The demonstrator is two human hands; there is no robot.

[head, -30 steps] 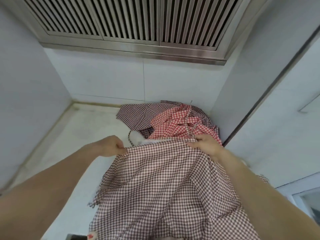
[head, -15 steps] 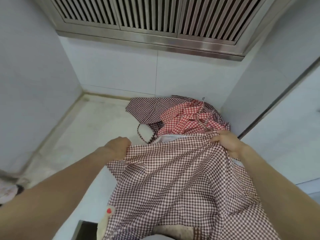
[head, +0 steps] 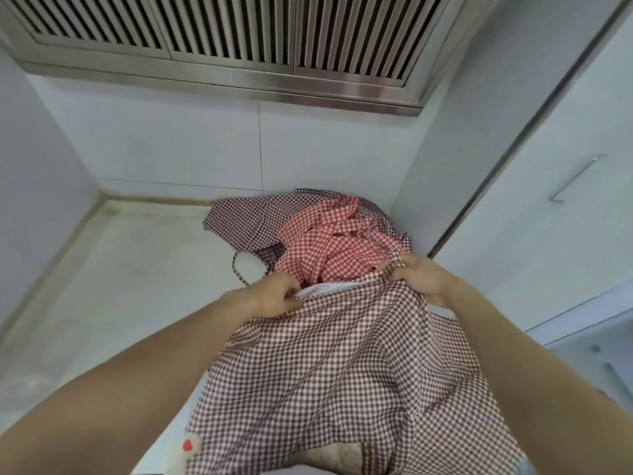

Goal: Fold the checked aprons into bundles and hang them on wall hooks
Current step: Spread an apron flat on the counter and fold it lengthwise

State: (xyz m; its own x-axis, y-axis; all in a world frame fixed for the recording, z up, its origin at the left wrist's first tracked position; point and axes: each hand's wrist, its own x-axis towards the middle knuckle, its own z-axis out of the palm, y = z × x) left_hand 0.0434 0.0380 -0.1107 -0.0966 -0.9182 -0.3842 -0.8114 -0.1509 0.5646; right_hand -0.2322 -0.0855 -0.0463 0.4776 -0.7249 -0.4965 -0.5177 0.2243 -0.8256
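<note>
Since the earlier frame, both hands had drawn closer together along the top edge of the brown checked apron (head: 346,365), and the view had tipped slightly downward. Left hand (head: 275,296) had its fingers curled round the hem at one corner, pinching it where a strip of white lining showed; right hand (head: 419,277) gripped the other corner in the same way, so the cloth hung slack between them and draped down toward the person, over the front edge of the pale tabletop (head: 130,275). Behind it, near the back corner, a red checked apron (head: 329,248) lay crumpled on top of another brown one (head: 246,221), a loose strap trailing from the heap.

Judging by its folds, the apron was light, thin and limp, with no stiffness to hold a shape, so it would sag wherever it was unsupported. Holding it by the hem corners looked the sensible grip for a first fold. Dangling straps could snag.
</note>
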